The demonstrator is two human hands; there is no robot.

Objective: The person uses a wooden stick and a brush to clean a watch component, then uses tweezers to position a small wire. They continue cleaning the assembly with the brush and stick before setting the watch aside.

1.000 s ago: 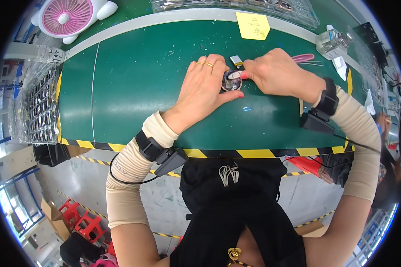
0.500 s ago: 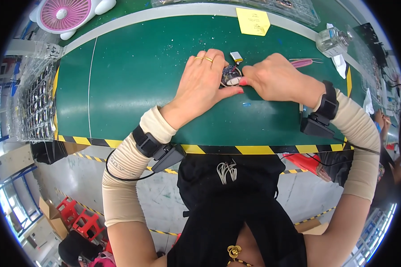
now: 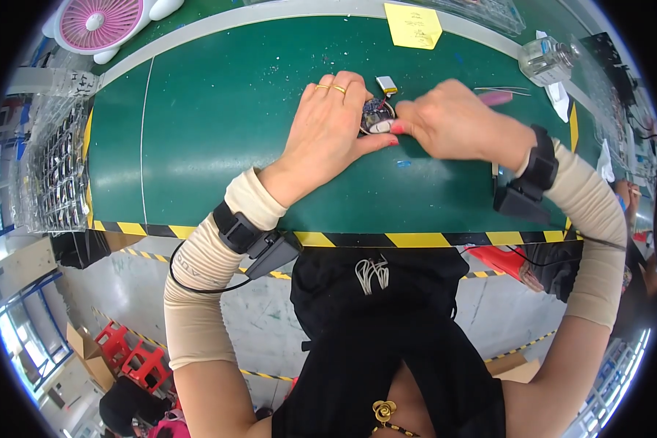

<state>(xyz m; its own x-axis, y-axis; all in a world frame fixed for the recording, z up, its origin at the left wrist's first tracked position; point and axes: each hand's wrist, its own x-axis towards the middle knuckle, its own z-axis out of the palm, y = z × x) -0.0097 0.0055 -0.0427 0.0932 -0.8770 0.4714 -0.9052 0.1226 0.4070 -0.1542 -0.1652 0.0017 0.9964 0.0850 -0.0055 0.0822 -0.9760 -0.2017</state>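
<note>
A small round electronic device (image 3: 377, 115), with a dark circuit board and a pale oval part showing, rests on the green mat. My left hand (image 3: 325, 120) curls around its left side, thumb along the near edge. On the opposite side, my right hand (image 3: 452, 120) is closed, with thumb and bent fingers gripping the right edge; anything inside that fist is hidden. Just beyond the device lies a small silver battery (image 3: 386, 85) with a yellow end, apparently joined to it by short wires. Tweezers with a pink grip (image 3: 496, 97) lie beyond my right hand.
A yellow note (image 3: 414, 26) is at the mat's far edge. A glass jar (image 3: 545, 62) stands far right beside white tissue (image 3: 558, 101). Clear trays of parts (image 3: 60, 175) are stacked at left, near a pink-and-white fan (image 3: 98, 22). Striped tape (image 3: 416, 241) edges the table's front.
The whole view has shifted slightly. My right hand has turned a little at the device's edge and is somewhat blurred. My left hand keeps its hold.
</note>
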